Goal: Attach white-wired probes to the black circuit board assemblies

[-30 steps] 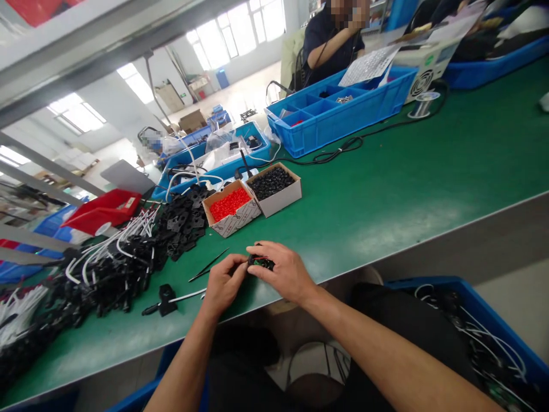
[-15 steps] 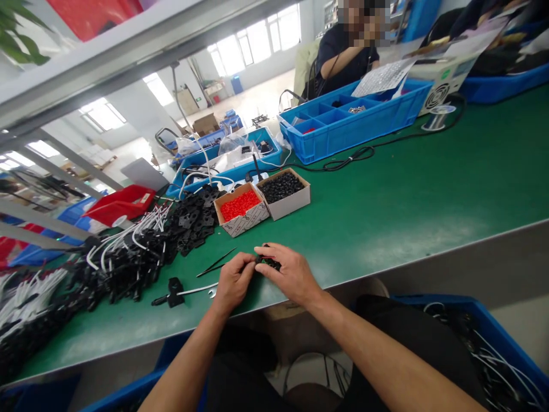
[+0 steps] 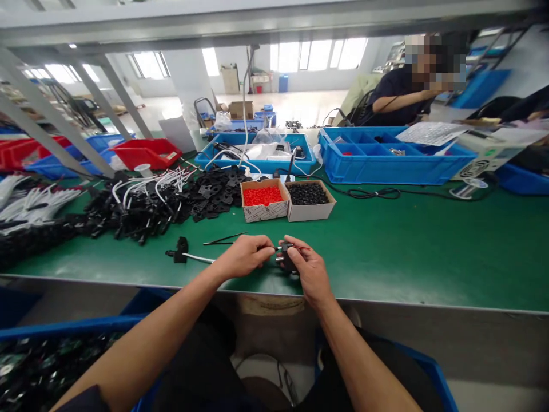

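My right hand (image 3: 315, 274) is closed around a small black plastic housing (image 3: 286, 257), with metal pins on its left side and thin red wires (image 3: 302, 248) showing by the fingers. Beside it, my left hand (image 3: 251, 254) pinches a thin cable (image 3: 277, 248) that meets the housing; the fingers partly hide it. A white cable (image 3: 199, 258) runs from a black connector piece (image 3: 180, 250) on the bench and disappears behind my left wrist. Tweezers (image 3: 223, 239) lie just beyond my left hand.
Cardboard boxes of red caps (image 3: 263, 197) and black caps (image 3: 309, 194) stand ahead on the green bench (image 3: 407, 246). Leftward lie piled black plates (image 3: 218, 191) and cable assemblies (image 3: 141, 212). Blue bins (image 3: 386, 166) line the back. A person (image 3: 394, 100) sits across.
The view has levelled and shifted. My left hand has drawn slightly away from the housing, which now shows more openly in my right hand, its pins visible.
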A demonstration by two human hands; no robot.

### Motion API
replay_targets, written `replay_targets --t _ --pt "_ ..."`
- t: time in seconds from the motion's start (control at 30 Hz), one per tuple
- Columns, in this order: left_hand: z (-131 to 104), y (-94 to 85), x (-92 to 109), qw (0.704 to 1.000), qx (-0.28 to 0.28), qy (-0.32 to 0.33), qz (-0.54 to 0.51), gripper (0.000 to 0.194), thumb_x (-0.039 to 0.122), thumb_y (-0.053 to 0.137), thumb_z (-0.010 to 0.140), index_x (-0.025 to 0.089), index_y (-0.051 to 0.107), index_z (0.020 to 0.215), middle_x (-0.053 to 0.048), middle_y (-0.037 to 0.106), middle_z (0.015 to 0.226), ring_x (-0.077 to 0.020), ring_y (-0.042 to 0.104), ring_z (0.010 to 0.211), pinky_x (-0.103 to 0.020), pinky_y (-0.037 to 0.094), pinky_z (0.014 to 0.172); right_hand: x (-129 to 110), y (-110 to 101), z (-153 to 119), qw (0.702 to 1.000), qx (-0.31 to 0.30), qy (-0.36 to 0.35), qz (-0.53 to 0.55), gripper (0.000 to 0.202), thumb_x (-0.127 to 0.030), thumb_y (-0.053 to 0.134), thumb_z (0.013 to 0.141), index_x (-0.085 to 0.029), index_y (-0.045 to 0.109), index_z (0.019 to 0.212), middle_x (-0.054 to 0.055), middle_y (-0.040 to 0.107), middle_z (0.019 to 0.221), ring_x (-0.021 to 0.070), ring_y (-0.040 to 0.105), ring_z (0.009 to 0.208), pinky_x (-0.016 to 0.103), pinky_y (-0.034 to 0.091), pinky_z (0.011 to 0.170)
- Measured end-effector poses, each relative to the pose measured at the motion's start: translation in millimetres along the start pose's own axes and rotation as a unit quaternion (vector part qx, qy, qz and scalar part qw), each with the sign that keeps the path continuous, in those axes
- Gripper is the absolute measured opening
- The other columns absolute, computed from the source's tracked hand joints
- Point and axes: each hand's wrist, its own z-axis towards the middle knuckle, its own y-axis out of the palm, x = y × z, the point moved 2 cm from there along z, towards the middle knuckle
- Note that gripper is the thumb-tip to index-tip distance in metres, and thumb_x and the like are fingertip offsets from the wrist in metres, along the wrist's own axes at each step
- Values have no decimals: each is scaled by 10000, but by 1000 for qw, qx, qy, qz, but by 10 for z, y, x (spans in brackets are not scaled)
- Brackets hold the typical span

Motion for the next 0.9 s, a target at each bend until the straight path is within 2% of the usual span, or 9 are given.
replay_targets --t 0.1,0.23,0.4,0.53,0.63,0.7,0.8,0.9 --pt "15 8 48 1000 -5 -8 -9 272 350 483 870 141 645 807 -5 604 647 -107 567 567 -197 399 533 9 3 -8 1000 -6 -4 -14 588 -515 614 894 -145 564 1348 90 559 1222 136 610 1017 212 549 849" --pt "22 25 27 993 -28 -56 -97 291 398 496 849 132 609 815 -14 603 684 -98 536 525 -190 378 465 1 9 -8 1000 -9 8 -6 611 -528 606 894 -143 548 1365 98 567 1202 136 611 981 216 556 807" --pt "15 27 -9 977 -64 -74 -191 318 428 522 833 119 576 784 -14 572 685 -79 503 523 -180 396 467 -41 31 -10 1000 -17 11 -7 623 -536 619 878 -136 563 1352 103 574 1184 110 611 876 203 550 773" --pt "33 38 -22 968 -57 -85 -229 332 441 559 805 111 566 778 -15 573 682 -71 490 512 -180 388 467 -46 25 -8 1000 -22 11 -5 615 -529 622 880 -140 569 1355 102 578 1172 106 610 884 186 544 774" --pt "31 61 -7 971 -31 -85 -223 285 401 575 795 116 563 781 -5 577 663 -79 497 518 -187 380 479 -35 2 -1 1000 -16 1 -23 585 -525 634 874 -145 608 1317 99 570 1189 116 610 913 179 543 775" --pt "12 70 17 982 4 -66 -176 225 342 569 804 120 588 779 -1 583 652 -88 508 544 -196 375 508 -38 -5 -1 999 -11 0 -30 564 -527 644 865 -147 637 1283 97 559 1213 122 609 919 184 547 778" --pt "-32 88 42 995 84 -6 -47 145 260 577 818 137 636 768 -6 628 706 -106 542 643 -218 381 596 -65 11 -12 1000 -10 21 -17 577 -549 651 849 -144 654 1260 101 549 1230 120 605 877 201 560 745" --pt "-75 150 13 980 164 87 78 96 209 588 838 142 638 790 -25 650 787 -128 562 728 -244 383 664 -104 39 -24 999 -9 40 -6 587 -561 662 832 -133 668 1234 104 546 1233 102 592 812 191 557 681"
